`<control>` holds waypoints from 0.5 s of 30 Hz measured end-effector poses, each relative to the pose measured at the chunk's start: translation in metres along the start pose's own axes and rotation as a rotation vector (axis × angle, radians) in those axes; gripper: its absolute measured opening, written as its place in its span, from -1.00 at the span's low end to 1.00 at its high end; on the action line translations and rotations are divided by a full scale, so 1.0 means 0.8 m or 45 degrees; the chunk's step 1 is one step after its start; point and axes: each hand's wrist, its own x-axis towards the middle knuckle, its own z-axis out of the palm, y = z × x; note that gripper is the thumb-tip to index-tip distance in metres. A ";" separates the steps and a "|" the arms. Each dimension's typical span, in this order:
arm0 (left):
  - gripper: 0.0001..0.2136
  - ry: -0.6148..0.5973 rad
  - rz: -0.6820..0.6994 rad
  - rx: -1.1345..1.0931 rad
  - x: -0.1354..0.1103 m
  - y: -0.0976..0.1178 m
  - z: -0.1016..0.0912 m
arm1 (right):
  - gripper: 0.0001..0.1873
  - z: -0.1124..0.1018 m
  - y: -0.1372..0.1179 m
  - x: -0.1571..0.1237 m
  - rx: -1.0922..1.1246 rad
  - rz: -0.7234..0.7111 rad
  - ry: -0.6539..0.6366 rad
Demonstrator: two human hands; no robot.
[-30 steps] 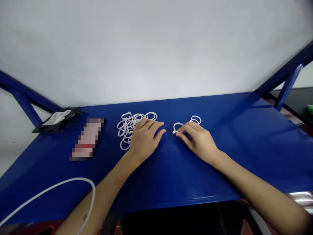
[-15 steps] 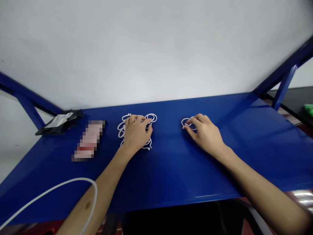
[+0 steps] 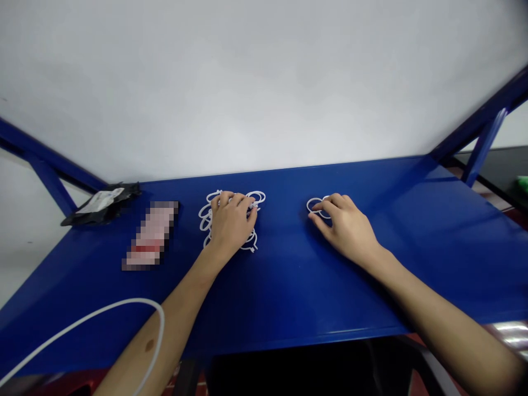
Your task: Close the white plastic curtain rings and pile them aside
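While I watch through the head camera, my left hand [image 3: 231,224] lies palm down right on top of the pile of white plastic loops [image 3: 205,218]. Its fingers curl over the far edge, and loops poke out on both sides. I can't tell whether it grips any. Over to the right, well apart from that pile, my right hand [image 3: 347,226] rests on the blue surface [image 3: 421,247] with its fingertips touching a small cluster of loops [image 3: 313,204]. Whether it pinches one, I can't tell. A blurred pink pack [image 3: 150,235] and a black pouch [image 3: 104,202] sit farther left, and a white tube [image 3: 103,312] curves beside my left forearm.
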 end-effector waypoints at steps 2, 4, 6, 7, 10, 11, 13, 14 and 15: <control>-0.81 0.011 0.008 0.011 0.000 0.000 0.000 | -0.74 -0.001 -0.001 0.000 0.000 -0.004 -0.005; -0.82 0.027 0.015 0.024 0.000 0.000 0.000 | -0.74 -0.001 -0.002 -0.001 0.000 -0.006 -0.009; -0.84 0.053 0.027 0.029 0.000 0.000 0.000 | -0.74 -0.001 -0.002 -0.001 -0.004 -0.009 -0.009; -0.85 0.069 0.033 0.026 0.000 0.000 0.000 | -0.74 0.000 -0.003 -0.001 -0.005 -0.014 -0.006; -0.87 0.119 0.038 0.000 0.001 0.000 -0.001 | -0.76 0.000 -0.004 -0.001 0.008 -0.051 0.009; -0.87 0.138 0.038 -0.010 0.001 0.000 -0.002 | -0.77 0.000 -0.005 -0.001 0.024 -0.072 0.015; -0.88 0.183 0.050 -0.029 0.002 0.004 -0.006 | -0.78 0.000 -0.008 -0.002 0.080 -0.125 0.029; -0.88 0.207 0.066 -0.043 0.001 0.008 -0.009 | -0.78 -0.001 -0.010 -0.003 0.118 -0.154 0.037; -0.89 0.224 0.089 -0.067 0.001 0.013 -0.012 | -0.76 -0.001 -0.012 -0.003 0.161 -0.182 0.048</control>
